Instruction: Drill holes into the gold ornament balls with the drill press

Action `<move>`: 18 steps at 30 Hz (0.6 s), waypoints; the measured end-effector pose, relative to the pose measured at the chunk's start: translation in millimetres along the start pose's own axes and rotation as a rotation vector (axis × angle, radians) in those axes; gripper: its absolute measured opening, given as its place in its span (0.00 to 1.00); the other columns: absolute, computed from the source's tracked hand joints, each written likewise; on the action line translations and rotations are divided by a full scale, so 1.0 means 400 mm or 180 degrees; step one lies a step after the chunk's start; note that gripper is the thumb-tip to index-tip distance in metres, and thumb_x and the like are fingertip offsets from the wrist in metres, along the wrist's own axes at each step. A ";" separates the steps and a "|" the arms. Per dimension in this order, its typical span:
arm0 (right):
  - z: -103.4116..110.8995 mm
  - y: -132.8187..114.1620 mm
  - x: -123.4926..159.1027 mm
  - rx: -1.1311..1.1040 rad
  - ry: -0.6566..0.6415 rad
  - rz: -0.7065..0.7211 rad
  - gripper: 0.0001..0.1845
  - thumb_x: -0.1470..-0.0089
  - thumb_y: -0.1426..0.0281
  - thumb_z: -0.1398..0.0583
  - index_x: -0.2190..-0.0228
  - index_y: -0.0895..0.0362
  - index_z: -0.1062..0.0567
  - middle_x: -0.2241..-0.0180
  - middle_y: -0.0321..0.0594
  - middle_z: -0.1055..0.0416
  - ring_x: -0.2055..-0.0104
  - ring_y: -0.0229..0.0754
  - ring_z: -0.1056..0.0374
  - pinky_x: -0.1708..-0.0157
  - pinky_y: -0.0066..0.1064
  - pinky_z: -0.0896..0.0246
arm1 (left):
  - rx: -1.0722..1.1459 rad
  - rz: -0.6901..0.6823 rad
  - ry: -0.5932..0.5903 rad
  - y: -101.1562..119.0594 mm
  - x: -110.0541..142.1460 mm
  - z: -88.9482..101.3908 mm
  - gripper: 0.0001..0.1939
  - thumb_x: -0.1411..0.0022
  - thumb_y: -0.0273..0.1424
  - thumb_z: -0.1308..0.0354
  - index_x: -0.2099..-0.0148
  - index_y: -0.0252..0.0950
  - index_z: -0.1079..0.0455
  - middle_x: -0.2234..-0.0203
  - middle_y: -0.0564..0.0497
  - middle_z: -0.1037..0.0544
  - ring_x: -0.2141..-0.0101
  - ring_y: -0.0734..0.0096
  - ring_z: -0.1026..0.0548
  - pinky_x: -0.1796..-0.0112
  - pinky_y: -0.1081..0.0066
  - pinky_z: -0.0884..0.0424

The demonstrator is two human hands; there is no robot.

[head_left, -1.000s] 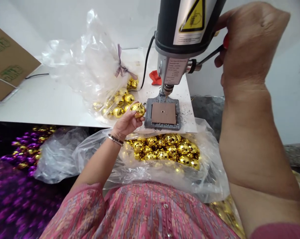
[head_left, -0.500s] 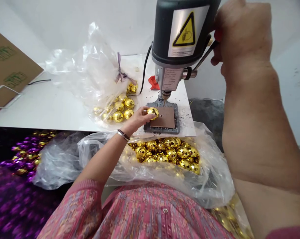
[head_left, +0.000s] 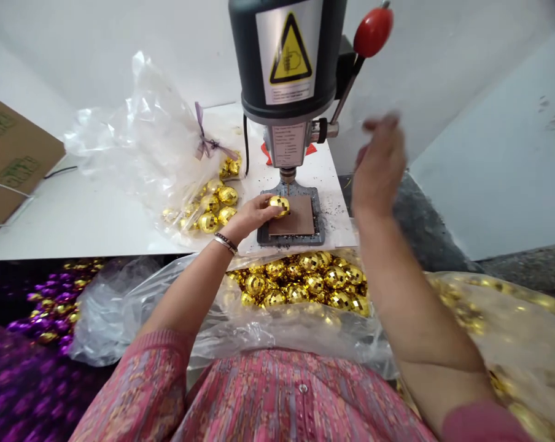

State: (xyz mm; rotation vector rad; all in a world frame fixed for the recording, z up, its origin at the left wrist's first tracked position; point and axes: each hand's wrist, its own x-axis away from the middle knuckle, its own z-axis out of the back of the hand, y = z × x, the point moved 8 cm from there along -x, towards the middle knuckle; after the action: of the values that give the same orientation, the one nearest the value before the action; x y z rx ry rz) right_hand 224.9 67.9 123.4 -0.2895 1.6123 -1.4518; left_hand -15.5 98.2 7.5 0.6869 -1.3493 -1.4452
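Drill (head_left: 284, 58) at upper centre of the frame, yellow warning triangle on its front, bit (head_left: 288, 188) pointing down. Left hand (head_left: 254, 213), centre of frame: fingers pinching a gold ball (head_left: 279, 206), thumb on the near side. Ball sits over the upper left part of the brown pad (head_left: 301, 222), just left of the bit and a little lower in the frame; whether ball touches pad, cannot tell. Pad lies on the grey base (head_left: 318, 231), dark shavings around it on the white bench (head_left: 107, 215).

Right hand (head_left: 379, 162), right of centre, blurred; raised, apart from the lever's red knob (head_left: 373, 32) at upper right. Spread or curled fingers: cannot tell.

Clear bag (head_left: 139, 123) on the bench, left of centre, ribbon (head_left: 208, 146) round it, gold balls showing low in it. Open sack (head_left: 254, 334) below the bench edge, lower centre, heaped with more gold balls. Purple balls (head_left: 51, 307), lower left. Carton (head_left: 17, 156), left edge.
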 end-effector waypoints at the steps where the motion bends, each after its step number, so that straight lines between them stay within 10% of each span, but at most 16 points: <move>1: -0.003 0.049 0.062 0.0078 -0.0006 -0.0023 0.48 0.43 0.32 0.62 0.57 0.60 0.26 0.67 0.44 0.31 0.59 0.41 0.31 0.46 0.45 0.33 | 0.0169 0.0125 0.0012 -0.008 0.004 0.002 0.17 0.44 0.35 0.35 0.52 0.35 0.25 0.69 0.52 0.23 0.71 0.75 0.29 0.70 0.76 0.35; 6: -0.064 0.222 0.257 0.0370 -0.0242 -0.0076 0.44 0.40 0.36 0.62 0.55 0.57 0.26 0.56 0.53 0.27 0.50 0.47 0.30 0.42 0.48 0.34 | 0.0717 0.0625 0.0084 -0.037 0.023 0.009 0.22 0.42 0.35 0.36 0.45 0.38 0.28 0.66 0.51 0.21 0.73 0.75 0.23 0.75 0.78 0.37; 18: -0.132 0.274 0.234 0.0466 -0.0603 0.0057 0.44 0.39 0.37 0.63 0.51 0.57 0.27 0.51 0.54 0.27 0.46 0.48 0.32 0.39 0.49 0.35 | 0.0164 0.0302 0.0127 -0.012 0.000 0.011 0.21 0.46 0.27 0.33 0.50 0.34 0.29 0.72 0.54 0.24 0.77 0.79 0.31 0.74 0.76 0.37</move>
State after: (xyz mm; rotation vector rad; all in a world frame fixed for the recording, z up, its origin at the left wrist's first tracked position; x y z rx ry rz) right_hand 176.5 68.3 -22.1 -0.3176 1.3473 -1.4743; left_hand -20.7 99.2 3.8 0.6727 -1.3742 -1.3190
